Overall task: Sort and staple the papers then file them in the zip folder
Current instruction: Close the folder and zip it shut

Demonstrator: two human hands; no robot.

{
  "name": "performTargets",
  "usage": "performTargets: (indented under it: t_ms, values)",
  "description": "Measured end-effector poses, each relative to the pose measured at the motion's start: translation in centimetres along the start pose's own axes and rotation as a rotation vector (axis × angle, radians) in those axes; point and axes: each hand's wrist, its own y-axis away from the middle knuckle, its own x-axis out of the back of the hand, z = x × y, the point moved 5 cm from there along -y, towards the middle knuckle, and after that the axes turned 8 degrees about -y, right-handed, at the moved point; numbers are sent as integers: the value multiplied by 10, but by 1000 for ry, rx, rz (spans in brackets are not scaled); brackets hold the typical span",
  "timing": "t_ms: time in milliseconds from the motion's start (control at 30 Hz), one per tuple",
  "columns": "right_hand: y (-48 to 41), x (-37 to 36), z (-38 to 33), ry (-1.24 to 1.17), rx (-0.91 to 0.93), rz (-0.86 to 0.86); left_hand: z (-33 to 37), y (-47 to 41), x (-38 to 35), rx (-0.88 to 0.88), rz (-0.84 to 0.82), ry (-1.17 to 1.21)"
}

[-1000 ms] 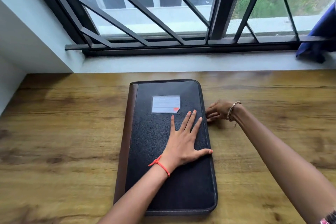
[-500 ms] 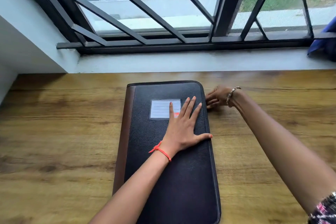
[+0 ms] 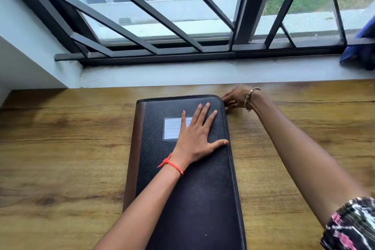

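A black zip folder (image 3: 198,193) with a brown spine and a white label window (image 3: 172,128) lies closed on the wooden desk (image 3: 60,158). My left hand (image 3: 195,138) rests flat on its cover, fingers spread, partly over the label. My right hand (image 3: 235,98) is at the folder's far right corner, fingers pinched at the zip edge; the zip pull itself is hidden under the fingers. No papers or stapler are in view.
A white window sill (image 3: 203,73) and a barred window (image 3: 182,26) run along the far side of the desk. A blue cloth (image 3: 361,50) lies on the sill at the right. A wall corner (image 3: 30,57) juts in at the left.
My right hand has slid along the folder's right edge from mid-height to the far right corner. My left hand has moved up the cover, onto the label.
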Motion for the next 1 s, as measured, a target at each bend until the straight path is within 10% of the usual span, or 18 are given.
performTargets:
  t_ms: [1000]
  values:
    - [-63,-103,-72,1184,-174,-400,-67,26,4,186,11,0]
